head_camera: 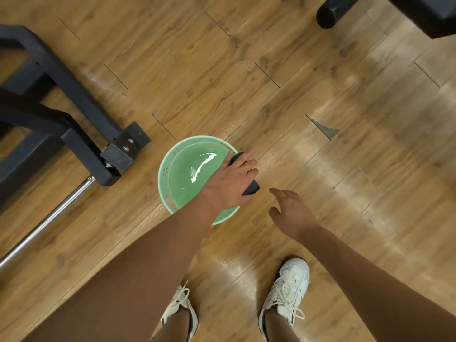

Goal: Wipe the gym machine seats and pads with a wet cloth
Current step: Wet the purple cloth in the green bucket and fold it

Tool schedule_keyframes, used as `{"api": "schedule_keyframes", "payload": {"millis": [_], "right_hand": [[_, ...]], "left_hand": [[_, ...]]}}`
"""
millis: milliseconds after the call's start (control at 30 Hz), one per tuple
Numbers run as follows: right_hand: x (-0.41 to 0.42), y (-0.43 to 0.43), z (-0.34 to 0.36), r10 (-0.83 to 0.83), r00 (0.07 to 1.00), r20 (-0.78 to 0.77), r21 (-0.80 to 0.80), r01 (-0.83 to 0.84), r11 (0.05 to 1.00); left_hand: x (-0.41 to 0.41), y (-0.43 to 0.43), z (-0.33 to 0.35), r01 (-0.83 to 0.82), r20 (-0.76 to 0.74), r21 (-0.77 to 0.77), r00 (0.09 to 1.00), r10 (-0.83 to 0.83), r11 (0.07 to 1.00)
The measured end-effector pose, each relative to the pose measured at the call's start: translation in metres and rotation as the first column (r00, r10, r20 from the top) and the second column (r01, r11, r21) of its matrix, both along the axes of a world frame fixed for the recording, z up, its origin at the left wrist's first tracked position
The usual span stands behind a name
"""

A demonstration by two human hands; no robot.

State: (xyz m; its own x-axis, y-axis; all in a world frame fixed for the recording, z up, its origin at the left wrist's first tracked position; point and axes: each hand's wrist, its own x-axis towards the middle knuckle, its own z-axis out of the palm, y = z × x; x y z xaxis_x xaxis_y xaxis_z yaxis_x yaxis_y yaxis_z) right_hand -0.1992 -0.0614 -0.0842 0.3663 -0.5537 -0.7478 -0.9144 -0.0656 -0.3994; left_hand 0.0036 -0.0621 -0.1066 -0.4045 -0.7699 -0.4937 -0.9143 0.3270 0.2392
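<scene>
A green plastic basin (164, 174) with water in it stands on the wooden floor in front of my feet. A dark cloth (252, 189) lies draped over the basin's right rim. My left hand (229, 183) rests on top of that cloth with its fingers wrapped over it. My right hand (291, 211) hovers just right of the basin, fingers relaxed and spread, holding nothing.
A dark steel machine frame (74, 95) with a bolted foot and a chrome bar (47, 218) lies on the floor to the left. A black roller pad (333, 14) juts in at the top right. My white sneakers (286, 294) stand below.
</scene>
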Motion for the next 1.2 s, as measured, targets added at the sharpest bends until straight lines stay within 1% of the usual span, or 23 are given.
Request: {"api": "schedule_keyframes", "payload": {"millis": [67,167,267,367,500,533,567,600,633,667,700,767,833,900,933,967,1033,1067,1133,1167,1200], "right_hand": [[0.001,0.000,-0.001,-0.003,1.000,-0.002,-0.003,0.003,1.000],[0.001,0.000,0.003,-0.011,1.000,-0.005,0.006,0.011,1.000],[-0.002,-0.002,0.007,-0.019,1.000,0.001,-0.003,0.019,1.000],[-0.005,-0.007,0.014,-0.034,0.999,-0.003,-0.006,0.034,0.999],[-0.008,-0.011,0.032,-0.022,1.000,-0.001,-0.014,0.022,1.000],[-0.007,-0.011,0.039,-0.032,0.999,0.015,-0.021,0.032,0.999],[-0.005,-0.012,0.047,-0.047,0.998,0.041,-0.026,0.048,0.998],[-0.004,-0.013,0.056,-0.061,0.995,0.073,-0.034,0.064,0.997],[-0.002,-0.014,0.066,-0.069,0.991,0.116,-0.047,0.075,0.996],[0.001,-0.015,0.078,-0.077,0.983,0.167,-0.062,0.089,0.994],[0.004,-0.016,0.092,-0.094,0.969,0.230,-0.069,0.113,0.991],[0.016,-0.016,0.125,-0.177,0.913,0.367,-0.038,0.205,0.978],[0.032,-0.014,0.164,-0.307,0.825,0.475,0.062,0.317,0.946],[0.046,-0.009,0.204,-0.388,0.749,0.537,0.139,0.375,0.917],[0.051,-0.006,0.223,-0.371,0.748,0.551,0.126,0.365,0.922],[0.054,-0.002,0.240,-0.329,0.767,0.551,0.094,0.335,0.938],[0.060,0.005,0.276,-0.224,0.811,0.541,0.022,0.252,0.967],[0.062,0.008,0.294,-0.178,0.812,0.556,-0.002,0.215,0.977],[0.064,0.012,0.328,-0.115,0.790,0.603,-0.055,0.185,0.981],[0.063,0.013,0.345,-0.118,0.774,0.622,-0.059,0.197,0.979],[0.061,0.014,0.362,-0.156,0.753,0.640,-0.031,0.228,0.973]], "left_hand": [[-0.006,0.004,0.000,0.002,0.054,-0.055,0.999,0.001,0.999],[-0.015,0.009,0.003,-0.014,0.112,-0.062,0.994,0.021,0.998],[-0.020,0.011,0.011,-0.017,0.108,-0.067,0.994,0.024,0.998],[-0.021,0.011,0.026,-0.037,0.056,-0.057,0.998,0.040,0.998],[-0.009,0.018,0.043,-0.028,0.011,-0.100,1.000,0.029,0.995],[-0.006,0.020,0.047,-0.064,-0.031,-0.093,0.998,0.061,0.994],[-0.003,0.022,0.053,-0.139,-0.110,-0.077,0.985,0.130,0.987],[-0.002,0.024,0.061,-0.262,-0.219,-0.032,0.943,0.249,0.964],[-0.002,0.024,0.073,-0.406,-0.325,0.037,0.859,0.395,0.913],[-0.002,0.025,0.087,-0.540,-0.412,0.123,0.736,0.538,0.833],[-0.002,0.026,0.104,-0.638,-0.473,0.220,0.592,0.653,0.738],[-0.001,0.029,0.143,-0.728,-0.544,0.389,0.313,0.779,0.564],[0.000,0.033,0.183,-0.752,-0.541,0.512,0.093,0.836,0.416],[-0.001,0.038,0.225,-0.703,-0.484,0.657,-0.116,0.867,0.272],[-0.002,0.043,0.247,-0.647,-0.441,0.732,-0.213,0.872,0.212],[-0.003,0.048,0.270,-0.576,-0.391,0.802,-0.308,0.867,0.157],[-0.003,0.060,0.314,-0.462,-0.293,0.885,-0.458,0.839,0.056],[-0.003,0.064,0.334,-0.430,-0.270,0.902,-0.509,0.818,0.030],[-0.004,0.071,0.372,-0.393,-0.258,0.919,-0.570,0.780,0.016],[-0.005,0.073,0.391,-0.392,-0.262,0.920,-0.585,0.767,0.015],[-0.006,0.075,0.408,-0.407,-0.269,0.913,-0.596,0.757,0.004]]}}
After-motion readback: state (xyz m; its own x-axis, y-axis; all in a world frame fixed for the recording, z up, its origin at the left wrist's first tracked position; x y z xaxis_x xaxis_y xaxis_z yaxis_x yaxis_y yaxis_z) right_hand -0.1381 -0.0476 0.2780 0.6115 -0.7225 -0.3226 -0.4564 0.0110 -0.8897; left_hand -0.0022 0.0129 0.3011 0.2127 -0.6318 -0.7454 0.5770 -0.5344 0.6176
